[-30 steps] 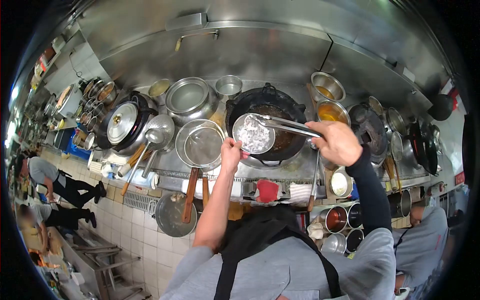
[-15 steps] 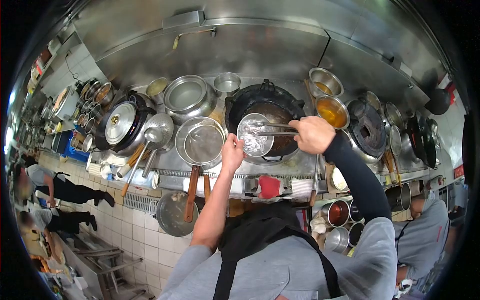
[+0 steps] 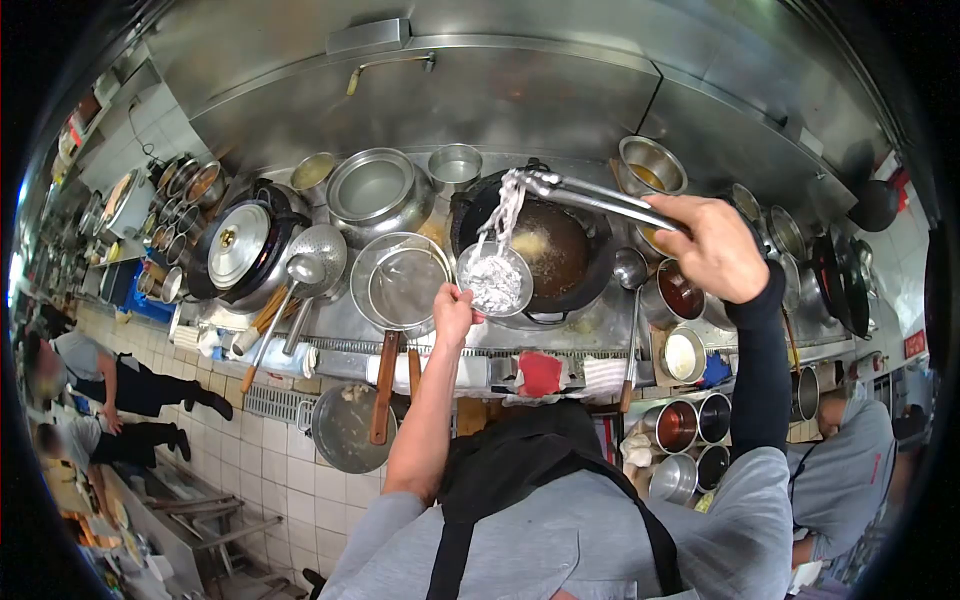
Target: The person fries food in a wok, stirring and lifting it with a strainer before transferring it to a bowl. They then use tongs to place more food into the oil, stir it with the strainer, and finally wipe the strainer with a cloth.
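Note:
My left hand (image 3: 453,315) grips the rim of a small metal bowl (image 3: 526,290) at the near left edge of the wok. White-coated strips (image 3: 494,283) fill the bowl. My right hand (image 3: 715,245) is closed round metal tongs (image 3: 600,196), raised above the wok. From the tongs' tips hangs a clump of white-coated strips (image 3: 508,212), its lower end close to the bowl. Below, the black wok (image 3: 590,285) holds brown oil (image 3: 562,250). A pale piece (image 3: 530,243) floats in it with bubbles around.
A wire strainer over a pot (image 3: 402,285) stands left of the wok, and a large steel pot (image 3: 372,192) behind it. At right lie a ladle (image 3: 630,270) and a pot of dark red sauce (image 3: 680,290). A co-worker (image 3: 845,465) is at right; two people stand far left.
The tongs have risen out of the bowl with a clump of strips in them. My right hand moved right and closer; the bowl shifted slightly left. A pale, bubbling piece now shows in the oil.

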The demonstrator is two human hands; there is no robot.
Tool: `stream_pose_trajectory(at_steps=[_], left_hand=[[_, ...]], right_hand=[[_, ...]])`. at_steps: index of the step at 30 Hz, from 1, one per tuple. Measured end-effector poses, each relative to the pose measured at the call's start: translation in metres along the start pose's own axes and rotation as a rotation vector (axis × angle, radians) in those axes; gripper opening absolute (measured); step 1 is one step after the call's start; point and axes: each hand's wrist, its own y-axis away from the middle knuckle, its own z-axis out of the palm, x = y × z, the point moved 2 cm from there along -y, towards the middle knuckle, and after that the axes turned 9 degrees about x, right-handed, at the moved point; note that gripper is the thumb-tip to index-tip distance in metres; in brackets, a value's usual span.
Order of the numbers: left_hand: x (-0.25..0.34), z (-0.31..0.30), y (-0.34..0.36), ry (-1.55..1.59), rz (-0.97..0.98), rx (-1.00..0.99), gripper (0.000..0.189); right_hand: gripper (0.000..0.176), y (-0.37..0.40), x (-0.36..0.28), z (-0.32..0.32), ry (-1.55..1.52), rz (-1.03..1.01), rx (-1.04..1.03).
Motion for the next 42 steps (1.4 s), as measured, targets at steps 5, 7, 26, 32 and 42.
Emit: stream_pose_trajectory(at_steps=[5,7,26,32,42], left_hand=[[-0.015,0.019,-0.025,0.047,-0.047,0.013,0.018],[-0.014,0.021,-0.029,0.07,-0.045,0.041,0.018],[0.033,-0.054,0.024,-0.061,0.14,0.184,0.017],[0.027,-0.041,0.027,-0.114,0.211,0.107,0.019],[-0.004,-0.025,-0.001,-0.005,0.058,0.104,0.017]], right_hand=[[0.037,0.003,0.015,-0.019,0.043,0.067,0.089],[0.036,0.005,0.023,-0.023,0.075,0.085,0.099],[0.032,-0.007,0.105,0.18,0.256,0.122,-0.237],[0.039,-0.002,0.031,0.161,0.066,-0.065,-0.497],[0.039,-0.006,0.022,0.068,-0.01,-0.086,-0.277]])
